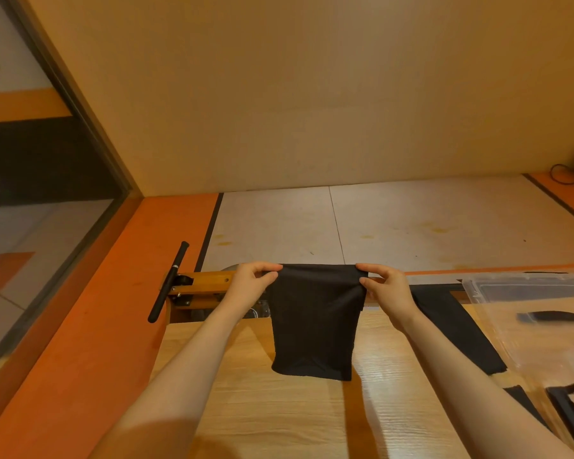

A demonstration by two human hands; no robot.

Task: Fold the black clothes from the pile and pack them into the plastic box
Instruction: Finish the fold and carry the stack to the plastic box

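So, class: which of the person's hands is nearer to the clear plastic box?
The right hand. It pinches the black cloth's corner just left of the plastic box; the left hand pinches the far corner.

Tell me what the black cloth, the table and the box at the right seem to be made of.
Cloth: thin, matte fabric, probably knit; it hangs limp from both hands and shows a faint texture.
Table: light wood or wood-look laminate; the grain lines show, with a slight sheen.
Box: clear plastic, glossy; things show through it.

Black cloth (314, 323) — plain (faintly textured); pale wood-grain table (279, 419); orange floor (90, 326).
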